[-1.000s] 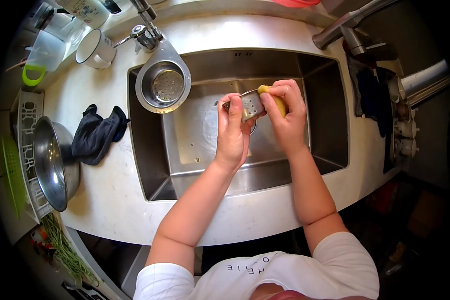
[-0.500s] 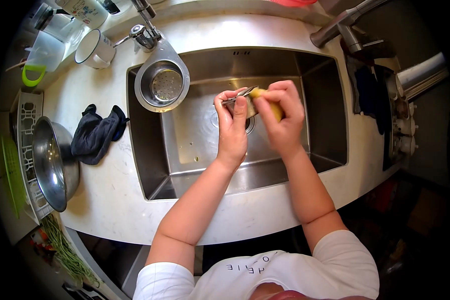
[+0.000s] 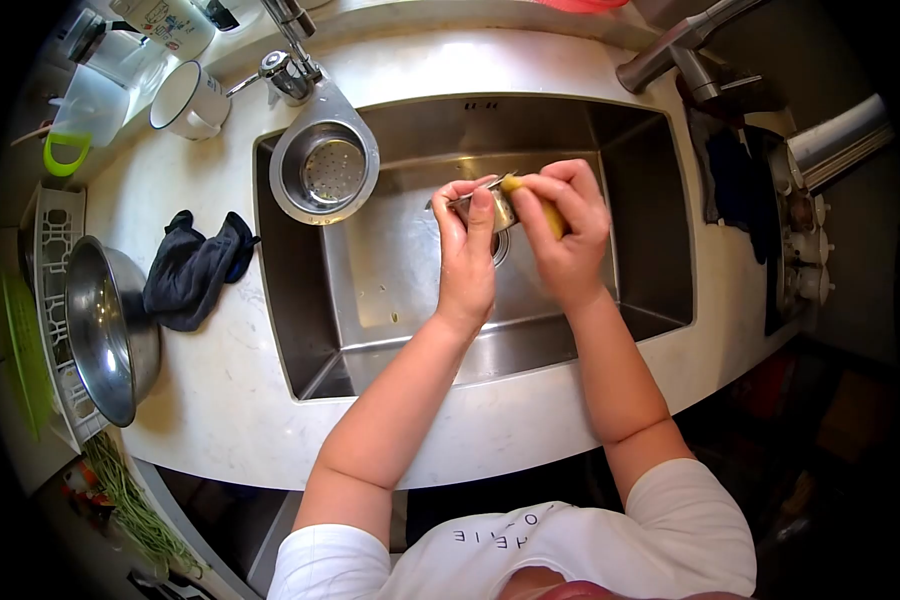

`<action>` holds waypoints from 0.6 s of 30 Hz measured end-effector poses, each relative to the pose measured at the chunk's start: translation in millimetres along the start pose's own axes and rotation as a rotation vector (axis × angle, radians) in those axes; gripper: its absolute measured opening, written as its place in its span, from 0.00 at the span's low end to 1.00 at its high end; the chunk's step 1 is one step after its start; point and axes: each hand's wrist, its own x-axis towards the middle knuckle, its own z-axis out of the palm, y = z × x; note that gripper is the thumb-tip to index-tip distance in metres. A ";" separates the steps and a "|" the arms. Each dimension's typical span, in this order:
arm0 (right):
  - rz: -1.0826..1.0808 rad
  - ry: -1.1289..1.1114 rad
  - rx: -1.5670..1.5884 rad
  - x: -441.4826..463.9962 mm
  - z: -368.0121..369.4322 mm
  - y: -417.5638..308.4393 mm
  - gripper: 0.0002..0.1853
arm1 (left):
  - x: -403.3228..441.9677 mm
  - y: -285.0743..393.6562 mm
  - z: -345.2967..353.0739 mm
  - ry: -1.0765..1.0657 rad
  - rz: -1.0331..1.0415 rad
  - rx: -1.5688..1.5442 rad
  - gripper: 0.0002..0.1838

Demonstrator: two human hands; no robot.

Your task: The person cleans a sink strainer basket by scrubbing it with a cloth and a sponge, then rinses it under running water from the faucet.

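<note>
Above the sink (image 3: 370,290), my left hand (image 3: 467,265) is closed around a small silvery metal piece (image 3: 498,207), whose exact kind I cannot make out. My left thumb presses along its near side. My right hand (image 3: 570,230) is closed on a soft-looking yellow thing, seemingly a sponge (image 3: 553,220), part of which sits under the palm. At the fingertips, the yellow end touches the top edge of the metal piece. The fingers hide much of both things. Behind the hands, the round drain is partly visible.
A perforated strainer cup (image 3: 332,170) hangs in the sink's left corner by a small tap (image 3: 285,75). On the left counter are a dark cloth (image 3: 198,270), a metal bowl (image 3: 110,325) and an enamel mug (image 3: 190,102). A larger faucet (image 3: 685,50) stands at upper right.
The yellow sponge's end shifts slightly over the metal piece's top edge, and the metal piece turns a little. Both hands stay in nearly the same place.
</note>
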 end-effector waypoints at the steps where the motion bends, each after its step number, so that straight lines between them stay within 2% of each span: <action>1: -0.004 0.000 -0.003 -0.2 -0.5 -1.0 0.08 | -0.3 0.6 0.9 -0.004 -0.035 -0.021 0.21; 5: -0.102 -0.068 -0.054 -4.9 3.9 -6.8 0.07 | 1.2 -1.9 -3.7 0.031 -0.093 -0.012 0.22; 6: -0.037 -0.031 -0.037 -3.0 2.5 0.6 0.07 | 0.5 -1.3 -4.8 0.031 -0.099 -0.006 0.22; 8: 0.088 0.007 -0.004 2.3 -6.5 9.0 0.05 | 3.5 0.7 -1.4 -0.100 -0.097 -0.223 0.26; 9: 0.084 0.011 -0.005 0.9 -7.7 10.5 0.05 | 5.6 5.2 -0.4 -0.105 -0.095 -0.223 0.26; 11: 0.192 0.070 0.164 -6.6 -5.8 18.1 0.05 | 10.6 17.3 0.7 -0.238 -0.232 -0.418 0.28; 12: 0.282 0.080 0.292 -7.5 -2.9 18.7 0.05 | 10.2 19.3 3.1 -0.194 -0.265 -0.488 0.31; 16: 0.212 0.027 0.198 -5.0 -4.1 16.3 0.06 | 12.4 13.5 -4.6 -0.233 -0.293 -0.518 0.29; 18: 0.168 0.066 0.132 -3.6 -5.4 17.6 0.06 | 12.0 13.9 -0.7 -0.149 -0.274 -0.410 0.31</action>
